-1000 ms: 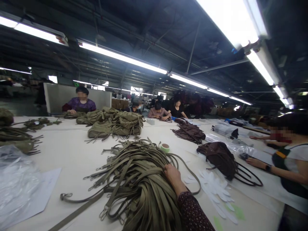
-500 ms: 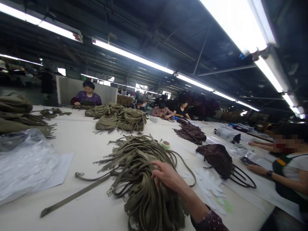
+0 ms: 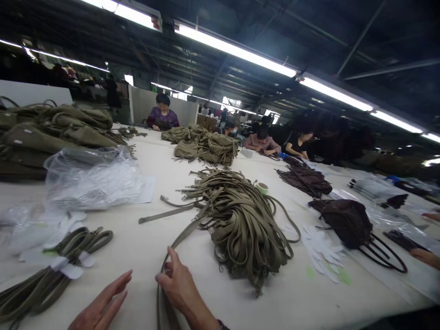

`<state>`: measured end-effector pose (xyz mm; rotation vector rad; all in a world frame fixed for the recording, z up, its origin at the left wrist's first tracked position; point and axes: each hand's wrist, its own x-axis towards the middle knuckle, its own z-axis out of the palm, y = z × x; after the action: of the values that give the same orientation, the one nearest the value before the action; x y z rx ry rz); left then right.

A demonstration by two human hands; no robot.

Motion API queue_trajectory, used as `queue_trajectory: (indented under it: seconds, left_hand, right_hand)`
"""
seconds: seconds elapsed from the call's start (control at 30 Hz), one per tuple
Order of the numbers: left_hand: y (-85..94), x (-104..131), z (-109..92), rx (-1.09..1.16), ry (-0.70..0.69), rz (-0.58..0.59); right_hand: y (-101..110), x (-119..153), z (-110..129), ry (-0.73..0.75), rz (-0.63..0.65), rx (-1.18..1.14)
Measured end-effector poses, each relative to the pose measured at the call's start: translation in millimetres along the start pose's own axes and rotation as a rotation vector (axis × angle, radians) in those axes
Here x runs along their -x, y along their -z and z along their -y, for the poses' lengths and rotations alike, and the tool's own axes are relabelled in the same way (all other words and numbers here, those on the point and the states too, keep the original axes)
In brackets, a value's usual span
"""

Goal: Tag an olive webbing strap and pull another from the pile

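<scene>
My right hand is closed on one olive webbing strap near the table's front edge; the strap runs from under my fingers up to the big pile of olive straps in the middle. My left hand lies flat and open on the white table, just left of the right hand, holding nothing. A bundle of folded straps with white paper tags lies to the left of that hand.
Clear plastic bags and stacked olive bags fill the left. More olive bags lie at the back, brown bags and white paper shapes on the right, a tape roll behind the pile. Several people sit at the far side.
My view has dropped and turned left. My right hand came off the top of the strap pile and back to the front edge with one strap. My left hand has come into view.
</scene>
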<state>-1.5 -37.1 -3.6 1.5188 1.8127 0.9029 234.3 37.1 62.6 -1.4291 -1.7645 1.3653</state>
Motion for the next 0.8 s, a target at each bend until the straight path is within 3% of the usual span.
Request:
queue_trajectory:
  seconds: [0.07, 0.17, 0.27, 0.4, 0.5, 0.6, 0.7, 0.8]
  left_hand:
    - [11.8, 1.6, 6.9, -0.086, -0.034, -0.04]
    - [14.6, 11.5, -4.9, -0.19, -0.223, -0.117]
    - [-11.4, 22.0, -34.3, -0.29, -0.53, -0.013]
    - [-66.2, 23.3, -63.9, -0.431, -0.917, 0.287]
    - [-76.7, 16.3, -65.0, -0.553, -0.912, 0.337]
    - [-38.5, 6.6, -48.7, -0.657, -0.771, 0.223]
    - [27.7, -3.3, -17.5, -0.719, -0.673, 0.129]
    - [82.1, -8.6, 21.3, -0.74, -0.689, 0.042]
  right_hand:
    - [21.3, 1.5, 6.2, 0.055, 0.025, 0.359]
    - [69.2, -12.2, 6.4, 0.08, -0.067, 0.714]
    - [107.7, -44.9, -0.9, 0.068, -0.116, 0.827]
    - [121.9, -90.5, -5.1, 0.069, -0.114, 0.951]
    - [121.3, -109.6, -4.8, 0.042, -0.115, 1.018]
    - [127.1, -113.2, -7.8, 0.047, -0.078, 1.044]
    - [138.9, -104.9, -13.4, 0.112, 0.011, 1.028]
    - [151.5, -91.3, -18.1, 0.204, 0.109, 0.981]
